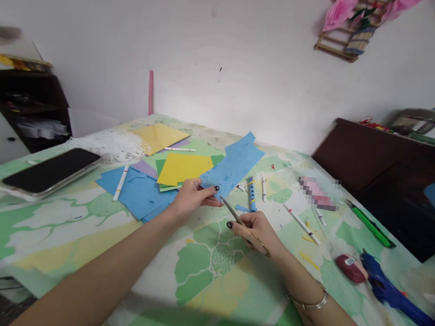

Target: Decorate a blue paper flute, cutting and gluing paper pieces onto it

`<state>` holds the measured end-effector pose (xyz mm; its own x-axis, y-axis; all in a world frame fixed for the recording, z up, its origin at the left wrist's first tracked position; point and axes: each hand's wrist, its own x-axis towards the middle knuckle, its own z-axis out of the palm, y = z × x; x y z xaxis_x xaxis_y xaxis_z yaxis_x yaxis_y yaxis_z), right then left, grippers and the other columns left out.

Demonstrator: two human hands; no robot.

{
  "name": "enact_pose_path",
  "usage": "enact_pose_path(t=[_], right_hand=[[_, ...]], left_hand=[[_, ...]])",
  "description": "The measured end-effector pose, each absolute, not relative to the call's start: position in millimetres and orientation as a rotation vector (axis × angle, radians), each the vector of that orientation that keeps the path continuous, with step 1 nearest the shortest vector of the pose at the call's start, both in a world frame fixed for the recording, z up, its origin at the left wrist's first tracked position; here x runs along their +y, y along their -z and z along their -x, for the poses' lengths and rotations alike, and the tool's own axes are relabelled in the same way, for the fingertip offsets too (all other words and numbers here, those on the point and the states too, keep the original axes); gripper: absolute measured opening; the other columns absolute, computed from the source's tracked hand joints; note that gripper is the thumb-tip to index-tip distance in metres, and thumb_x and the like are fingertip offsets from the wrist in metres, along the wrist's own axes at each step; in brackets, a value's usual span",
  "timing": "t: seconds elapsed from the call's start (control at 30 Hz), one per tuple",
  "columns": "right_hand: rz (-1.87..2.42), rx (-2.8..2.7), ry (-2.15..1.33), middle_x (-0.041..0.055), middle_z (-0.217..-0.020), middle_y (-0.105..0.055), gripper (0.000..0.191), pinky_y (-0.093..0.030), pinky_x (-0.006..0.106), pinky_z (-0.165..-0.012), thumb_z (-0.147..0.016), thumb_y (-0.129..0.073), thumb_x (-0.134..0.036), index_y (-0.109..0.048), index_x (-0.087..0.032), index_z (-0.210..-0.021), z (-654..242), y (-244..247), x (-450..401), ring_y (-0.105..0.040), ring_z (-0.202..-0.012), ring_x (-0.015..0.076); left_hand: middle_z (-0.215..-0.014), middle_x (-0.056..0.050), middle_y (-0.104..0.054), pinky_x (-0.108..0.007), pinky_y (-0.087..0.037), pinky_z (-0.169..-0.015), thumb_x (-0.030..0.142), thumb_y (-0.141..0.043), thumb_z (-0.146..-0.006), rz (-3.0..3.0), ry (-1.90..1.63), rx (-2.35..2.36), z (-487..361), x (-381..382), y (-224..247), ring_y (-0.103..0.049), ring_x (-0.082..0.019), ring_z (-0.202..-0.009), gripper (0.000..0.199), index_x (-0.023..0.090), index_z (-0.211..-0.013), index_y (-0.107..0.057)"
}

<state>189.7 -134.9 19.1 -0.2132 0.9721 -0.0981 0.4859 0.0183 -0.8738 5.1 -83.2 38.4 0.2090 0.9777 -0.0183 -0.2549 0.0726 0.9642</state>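
A piece of blue paper [236, 162] is pinched in my left hand [193, 199], between thumb and fingers at its lower end, and stands raised over the table. My right hand [255, 230] is closed round the handles of a pair of scissors [235, 215]. The scissor tips point up and left and meet the paper's lower edge near my left fingertips; whether the blades are apart is too small to tell. Blue sheets [145, 194] lie beside my left wrist, and yellow sheets [182, 169] over green ones lie behind my left hand.
A phone [53, 170] and white string [117, 144] are at the left. Several markers [302, 224] lie around. At the right are a green cutter [371, 225], a dark red object [350, 268] and a blue glue gun [393, 292]. A wall stands behind the flowered tablecloth [144, 289].
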Motion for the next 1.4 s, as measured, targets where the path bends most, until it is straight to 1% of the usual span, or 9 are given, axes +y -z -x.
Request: enact_pose_path(t=[0.13, 0.67, 0.9, 1.0, 1.1, 1.17, 1.23, 1.33, 1.4], right_hand=[[1.484, -1.746, -1.131, -0.0071, -0.038, -0.034, 0.039, -0.020, 0.019, -0.033, -0.073, -0.060, -0.045, -0.042, -0.018, -0.051, -189, -19, -135, -0.030, -0.032, 0.0049], [1.506, -1.751, -1.121, -0.0069, -0.038, -0.035, 0.039, -0.021, 0.018, -0.033, -0.072, -0.061, -0.044, -0.041, -0.018, -0.049, -190, -19, -135, -0.032, -0.031, 0.0053], [1.531, -1.749, -1.092, -0.0058, -0.040, -0.038, 0.038, -0.023, 0.019, -0.034, -0.073, -0.060, -0.045, -0.044, -0.017, -0.051, -191, -16, -133, -0.034, -0.033, 0.0057], [1.545, -1.734, -1.096, -0.0061, -0.039, -0.037, 0.037, -0.023, 0.019, -0.032, -0.074, -0.059, -0.044, -0.046, -0.017, -0.053, -191, -16, -133, -0.034, -0.032, 0.0057], [1.553, -1.721, -1.096, -0.0061, -0.038, -0.037, 0.036, -0.023, 0.019, -0.032, -0.074, -0.059, -0.044, -0.046, -0.017, -0.052, -190, -16, -133, -0.034, -0.031, 0.0058], [1.562, -1.703, -1.090, -0.0062, -0.037, -0.037, 0.036, -0.023, 0.018, -0.031, -0.074, -0.059, -0.043, -0.048, -0.017, -0.052, -190, -16, -133, -0.034, -0.030, 0.0057], [1.577, -1.666, -1.076, -0.0068, -0.036, -0.037, 0.035, -0.023, 0.018, -0.030, -0.074, -0.058, -0.044, -0.049, -0.017, -0.054, -191, -16, -132, -0.034, -0.029, 0.0056], [1.610, -1.586, -1.057, -0.0078, -0.035, -0.036, 0.033, -0.022, 0.017, -0.029, -0.075, -0.056, -0.045, -0.052, -0.016, -0.058, -194, -18, -130, -0.031, -0.027, 0.0053], [1.622, -1.543, -1.056, -0.0081, -0.035, -0.036, 0.032, -0.021, 0.018, -0.028, -0.075, -0.056, -0.044, -0.054, -0.016, -0.060, -196, -19, -129, -0.030, -0.026, 0.0051]], left_hand=[[-0.062, -0.004, -0.068, -0.026, -0.058, -0.061, 0.011, -0.063, -0.074, -1.068, -1.135, 0.891, -6, -83, -38, -0.067, -0.015, -0.054, 0.005, 0.008, -0.074, -0.059], [-0.062, -0.005, -0.068, -0.024, -0.057, -0.059, 0.012, -0.065, -0.074, -1.047, -1.124, 0.895, -7, -85, -39, -0.067, -0.014, -0.054, 0.008, 0.008, -0.076, -0.058], [-0.067, -0.004, -0.066, -0.027, -0.058, -0.067, 0.014, -0.071, -0.068, -1.077, -1.136, 0.879, -7, -83, -35, -0.067, -0.014, -0.060, 0.020, 0.010, -0.078, -0.055], [-0.067, -0.002, -0.066, -0.027, -0.057, -0.073, 0.012, -0.071, -0.065, -1.144, -1.116, 0.853, -6, -82, -31, -0.067, -0.015, -0.066, 0.020, 0.010, -0.078, -0.056], [-0.075, -0.002, -0.067, -0.026, -0.056, -0.075, 0.012, -0.069, -0.064, -1.233, -1.076, 0.844, -7, -80, -29, -0.067, -0.014, -0.072, 0.021, 0.011, -0.081, -0.058], [-0.076, -0.003, -0.067, -0.024, -0.055, -0.071, 0.014, -0.069, -0.064, -1.305, -1.035, 0.876, -6, -78, -28, -0.066, -0.013, -0.072, 0.020, 0.012, -0.081, -0.059], [-0.073, -0.003, -0.066, -0.022, -0.053, -0.061, 0.014, -0.067, -0.063, -1.398, -0.952, 0.930, -3, -77, -27, -0.065, -0.013, -0.066, 0.018, 0.012, -0.080, -0.060], [-0.060, -0.001, -0.063, -0.018, -0.042, -0.044, 0.011, -0.066, -0.056, -1.582, -0.743, 0.997, 4, -75, -25, -0.058, -0.011, -0.050, 0.015, 0.013, -0.071, -0.064], [-0.055, 0.000, -0.061, -0.017, -0.038, -0.043, 0.008, -0.066, -0.051, -1.709, -0.625, 1.021, 7, -74, -23, -0.054, -0.010, -0.048, 0.014, 0.015, -0.063, -0.066]])
